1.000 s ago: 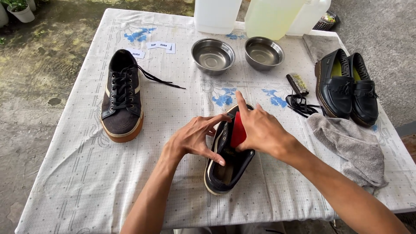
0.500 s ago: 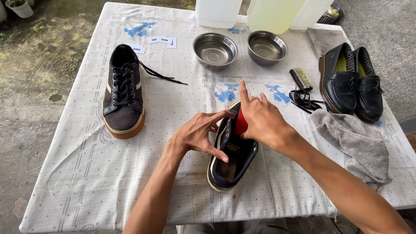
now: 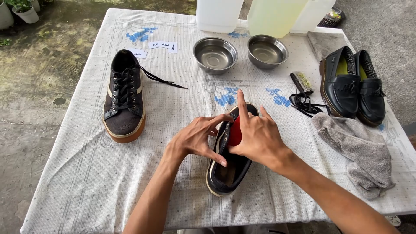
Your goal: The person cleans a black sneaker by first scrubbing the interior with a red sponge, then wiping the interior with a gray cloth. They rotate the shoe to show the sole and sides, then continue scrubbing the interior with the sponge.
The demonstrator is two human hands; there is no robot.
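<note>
Shiny steel bowls (image 3: 215, 53), matt tablecloth (image 3: 173, 125)

Tablecloth (image 3: 78, 182) was white with a fine dotted grid and scattered blue floral prints; the two bowls (image 3: 215, 54) were plain bare steel, the towel (image 3: 362, 151) grey, the loose lace (image 3: 305, 104) black. Laced sneaker (image 3: 123, 102) was dark brown/charcoal suede with a cream side stripe, black laces and tan gum sole; the unlaced sneaker (image 3: 229, 173) matched in dark upper with a whitish sole edge and a red insert (image 3: 235, 132) showing inside. Loafers (image 3: 353, 84) were glossy black with yellow-green insoles, one jug (image 3: 219, 13) white, the other jug (image 3: 273, 15) pale yellow.
</note>
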